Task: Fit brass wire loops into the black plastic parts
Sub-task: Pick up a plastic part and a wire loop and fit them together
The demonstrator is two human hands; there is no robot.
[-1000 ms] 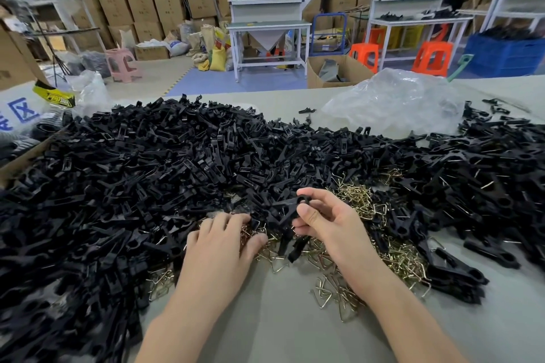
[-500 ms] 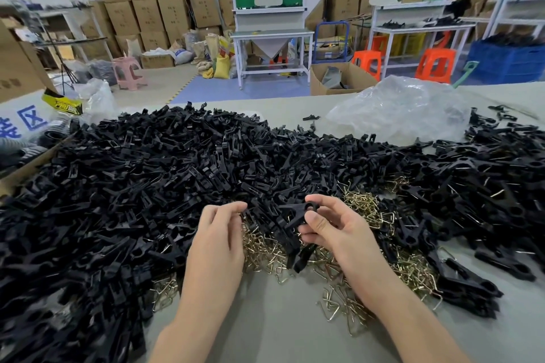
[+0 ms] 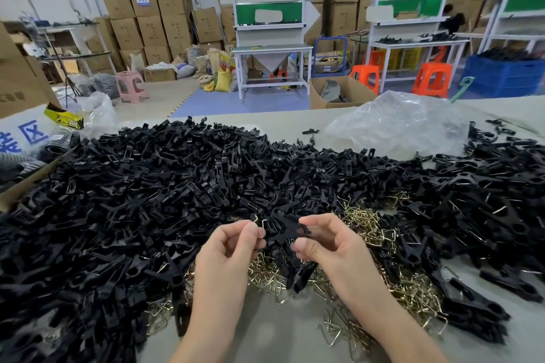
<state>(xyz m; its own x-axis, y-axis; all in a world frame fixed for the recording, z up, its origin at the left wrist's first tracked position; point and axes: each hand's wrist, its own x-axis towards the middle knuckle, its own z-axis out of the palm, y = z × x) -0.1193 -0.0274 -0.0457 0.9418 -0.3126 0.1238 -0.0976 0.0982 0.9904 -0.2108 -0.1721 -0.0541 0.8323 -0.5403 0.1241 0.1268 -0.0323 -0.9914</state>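
Note:
My left hand [image 3: 228, 247] pinches a brass wire loop [image 3: 262, 228] between thumb and fingertips, lifted above the table. My right hand [image 3: 323, 240] grips a black plastic part [image 3: 290, 231] just to the right of it; the loop's end sits close against the part's left end. Below both hands lies a scatter of brass wire loops [image 3: 368, 224] on the grey table [image 3: 265, 339]. A huge pile of black plastic parts [image 3: 153, 186] spreads from the left edge to the right edge.
A crumpled clear plastic bag [image 3: 398, 124] lies at the table's far right. A cardboard box edge [image 3: 26, 183] and a white sack [image 3: 23, 135] sit at the far left. Workbenches, orange stools and stacked cartons stand beyond the table.
My left hand rose from the brass loops with one loop pinched and moved toward the black part. My right hand lifted the part slightly and kept hold of it.

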